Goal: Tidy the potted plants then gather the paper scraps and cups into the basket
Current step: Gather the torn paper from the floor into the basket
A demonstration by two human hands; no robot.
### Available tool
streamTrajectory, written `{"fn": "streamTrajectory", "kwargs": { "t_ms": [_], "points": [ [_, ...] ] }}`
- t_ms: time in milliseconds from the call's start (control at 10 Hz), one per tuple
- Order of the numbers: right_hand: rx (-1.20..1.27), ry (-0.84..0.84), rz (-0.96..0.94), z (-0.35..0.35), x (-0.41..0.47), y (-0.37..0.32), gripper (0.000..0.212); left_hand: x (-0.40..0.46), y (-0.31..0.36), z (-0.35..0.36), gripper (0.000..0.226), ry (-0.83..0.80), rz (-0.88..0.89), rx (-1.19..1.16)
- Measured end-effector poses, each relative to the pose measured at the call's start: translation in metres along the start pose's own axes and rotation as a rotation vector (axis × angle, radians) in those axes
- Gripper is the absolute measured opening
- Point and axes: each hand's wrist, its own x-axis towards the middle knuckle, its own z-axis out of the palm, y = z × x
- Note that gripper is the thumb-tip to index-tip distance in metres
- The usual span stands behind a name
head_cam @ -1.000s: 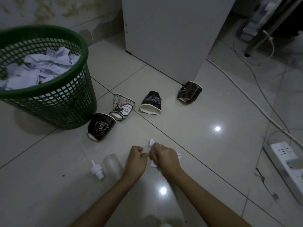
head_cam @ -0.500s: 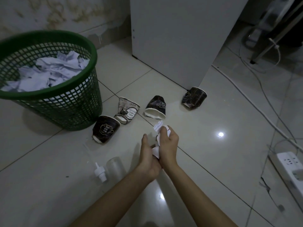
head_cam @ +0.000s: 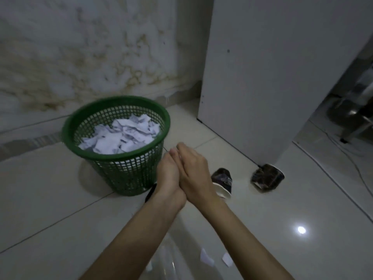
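My left hand (head_cam: 168,172) and right hand (head_cam: 193,172) are clasped palm to palm in the air, just right of the green mesh basket (head_cam: 125,174). The paper scraps they hold are hidden between the palms. White torn paper (head_cam: 121,138) fills the basket. A dark paper cup (head_cam: 223,176) lies on its side just right of my right hand. Another dark cup (head_cam: 267,177) lies at the cabinet's corner. The dark edge of a third cup (head_cam: 150,193) shows behind my left wrist. Two small paper scraps (head_cam: 205,259) lie on the tiles between my forearms.
A white cabinet (head_cam: 272,77) stands at the back right on the glossy tiled floor. A stained wall (head_cam: 80,57) rises behind the basket. A white cable (head_cam: 333,172) runs across the floor at the right.
My joined hands rose from the floor and moved left toward the basket's rim. The paper that stuck out above them is now hidden. The view tilted up, and the basket moved to the centre.
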Motion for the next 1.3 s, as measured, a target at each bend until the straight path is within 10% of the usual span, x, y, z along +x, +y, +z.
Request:
{"fn": "streamTrajectory", "kwargs": {
  "t_ms": [300,500,700,900,1100,1300],
  "points": [
    [0.134,-0.211,-0.034,0.051,0.140,-0.045,0.026,0.059,0.119,-0.023,0.038,0.105,0.290,-0.101],
    [-0.103,-0.642,0.187,0.061,0.178,-0.029,0.042,0.108,0.146,-0.084,0.030,0.284,0.346,1.238],
    [0.073,-0.674,0.170,0.046,0.173,-0.035,0.048,0.124,0.138,-0.102,0.048,0.366,0.389,1.749],
    [-0.152,-0.982,0.269,0.058,0.149,-0.017,0.050,0.119,0.108,-0.106,0.047,-0.227,0.177,1.881],
    [-0.136,-0.476,0.074,-0.010,0.133,-0.044,0.040,0.064,0.110,-0.053,0.036,0.017,0.603,1.754],
    [0.068,-0.414,0.242,-0.075,0.012,-0.006,0.014,-0.005,0.039,-0.025,0.024,-0.295,0.771,1.535]
  ]
}}
